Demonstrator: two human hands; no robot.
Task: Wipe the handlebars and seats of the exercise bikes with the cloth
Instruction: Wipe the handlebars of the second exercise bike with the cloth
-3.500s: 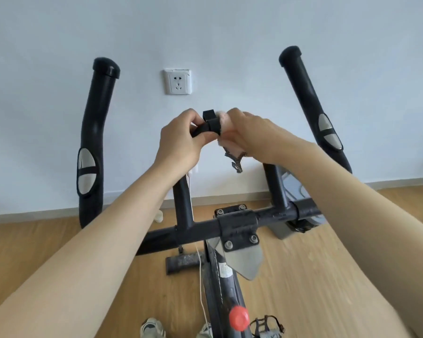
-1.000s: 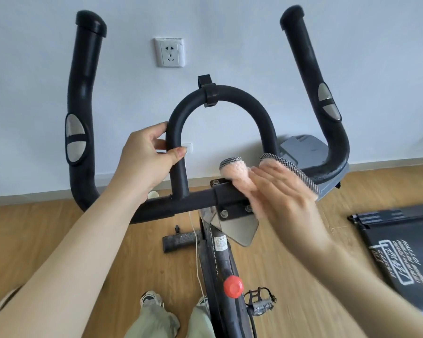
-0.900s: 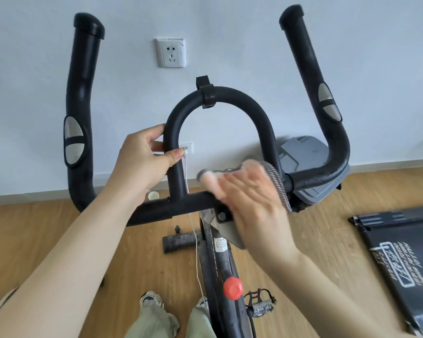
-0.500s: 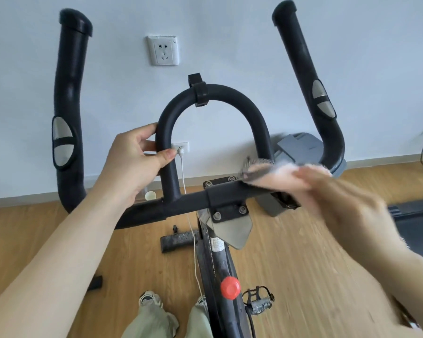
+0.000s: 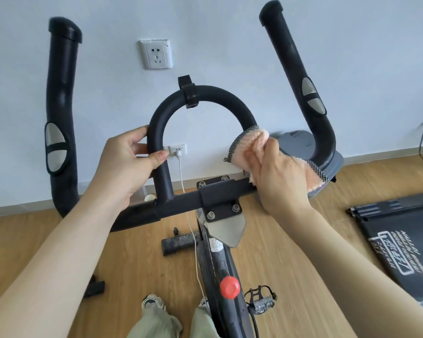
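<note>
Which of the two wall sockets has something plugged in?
The lower socket, seen through the handlebar loop, has a white cable; the upper socket is empty.

Black handlebars [image 5: 206, 98] with grey pads, peach cloth [image 5: 250, 148] with checked edging, red knob [image 5: 229, 287], pale blue wall [image 5: 230, 32]

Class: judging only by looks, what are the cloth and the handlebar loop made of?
Cloth: likely microfibre or fleece; fluffy pink pile, checked woven edging. Loop: probably metal tube under matte black foam or rubber; dull, faintly textured, no shine.
</note>
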